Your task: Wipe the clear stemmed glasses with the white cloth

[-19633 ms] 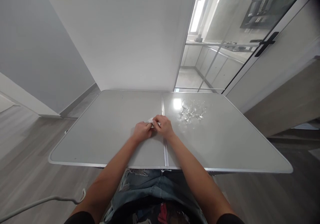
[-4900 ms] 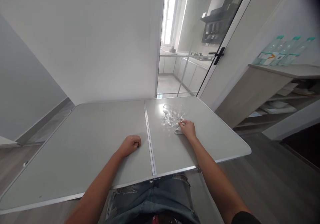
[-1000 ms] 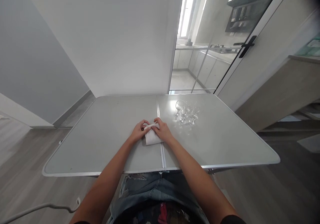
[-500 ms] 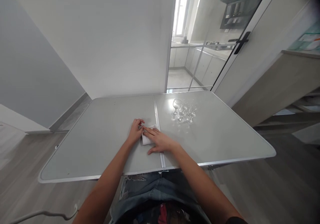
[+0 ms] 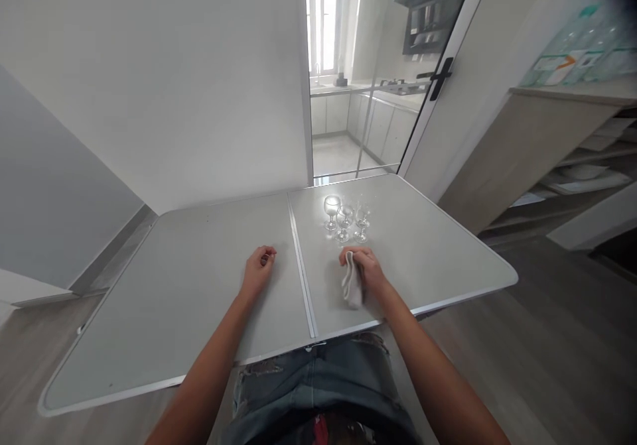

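Observation:
My right hand (image 5: 367,267) is closed around a folded white cloth (image 5: 351,284), which hangs from the fingers over the right half of the table. My left hand (image 5: 257,269) is at the table, left of its centre seam, with the fingers curled in and nothing seen in them. A small cluster of clear stemmed glasses (image 5: 332,206) stands upright just beyond my right hand, apart from the cloth. The glasses overlap in view, so their edges are hard to separate.
The pale folding table (image 5: 209,312) has a metal rim and a seam (image 5: 301,269) across its middle. Behind it are a white wall and a glass door (image 5: 343,156) with a black handle. At right, a shelf unit (image 5: 547,153) carries plastic bottles (image 5: 572,60).
The cloth was flat on the table under both hands. My right hand has lifted it and moved right, toward the glasses. My left hand has come away from it, and the view has turned right.

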A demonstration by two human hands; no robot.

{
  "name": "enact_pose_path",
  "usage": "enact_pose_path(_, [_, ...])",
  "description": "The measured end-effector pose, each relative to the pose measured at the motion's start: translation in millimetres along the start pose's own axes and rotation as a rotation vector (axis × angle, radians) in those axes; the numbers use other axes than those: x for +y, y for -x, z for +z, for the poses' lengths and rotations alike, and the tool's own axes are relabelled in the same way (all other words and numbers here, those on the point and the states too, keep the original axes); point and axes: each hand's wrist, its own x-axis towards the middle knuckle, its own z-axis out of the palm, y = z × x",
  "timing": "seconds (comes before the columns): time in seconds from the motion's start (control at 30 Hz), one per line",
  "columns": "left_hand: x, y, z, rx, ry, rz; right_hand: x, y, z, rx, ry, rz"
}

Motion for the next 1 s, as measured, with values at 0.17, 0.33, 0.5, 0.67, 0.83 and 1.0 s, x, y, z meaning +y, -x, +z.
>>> enact_pose_path(0.17, [25.6,5.9,34.1,-0.185,0.04,-0.006,17.5,-15.3,-42.6,0.379,0.557,0.14])
enact_pose_path(0.33, [61.2,-5.3,91.9,-0.269,0.092,-0.017,30.1,-38.9,-51.4,0.41,0.852,0.298])
enact_pose_path(0.5, [85.9,-32.6,148.3,-0.205,-0.04,-0.023,42.6,-53.5,-51.1,0.344,0.89,0.285])
enact_pose_path(0.67, [98.9,-51.6,184.6,-0.175,-0.174,-0.019,44.1,-58.8,-49.9,0.32,0.922,0.264])
enact_pose_path(0.83, [104.8,-56.4,197.0,-0.16,-0.196,0.01,40.6,-59.0,-48.6,0.279,1.032,0.263])
enact_pose_path(1.0, [95.3,-44.6,177.1,-0.109,-0.128,0.11,47.4,-59.4,-49.6,0.271,1.044,0.259])
